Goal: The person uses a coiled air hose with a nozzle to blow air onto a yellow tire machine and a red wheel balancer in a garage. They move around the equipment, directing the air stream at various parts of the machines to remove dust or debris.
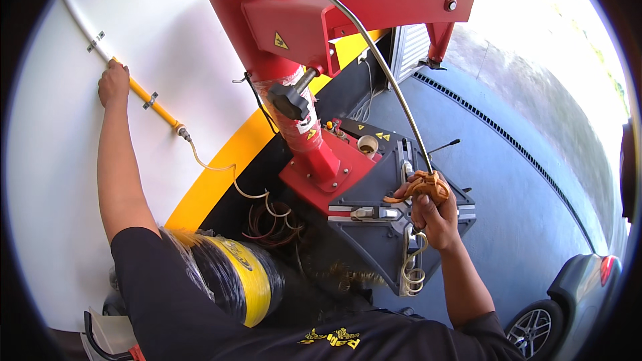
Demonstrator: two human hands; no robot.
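My left hand (114, 85) reaches to the wall, fingers curled at the wall pipe (157, 106) where its white part meets the yellow. In my right hand (436, 219) is an orange air blow gun (433, 189), my fingers wrapped round its body. Its long, bent metal nozzle (390, 75) points up in front of the red arm of a tire changer (394, 0). A coiled hose (412, 271) hangs below that hand. Under the gun lies the machine's grey turntable (354, 234) with its metal clamps. The fingers' far sides are partly hidden.
A thin air hose (231, 168) runs from the pipe's lower end to loops on the floor. Left of the machine sits a plastic-wrapped black and yellow roll-shaped bundle (244, 281). A car (585, 294) stands at lower right. A drain grate (501, 137) crosses the blue floor.
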